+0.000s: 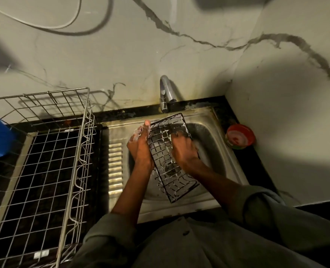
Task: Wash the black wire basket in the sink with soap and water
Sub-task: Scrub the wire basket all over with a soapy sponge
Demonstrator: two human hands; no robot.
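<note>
At frame centre, the rectangular black wire basket [168,151], flecked with foam, tilted over the steel sink [214,132]; the soapy left hand [140,141] gripped its left edge; the right hand [182,149] curled over its grid.

No text, label or number can be read; the red round container [240,136] at middle right shows only blurred print.

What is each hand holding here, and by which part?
Both hold the soapy black basket over the sink. The left hand grips its left long edge; the right hand curls over its right long edge, fingers through the wires.
</note>
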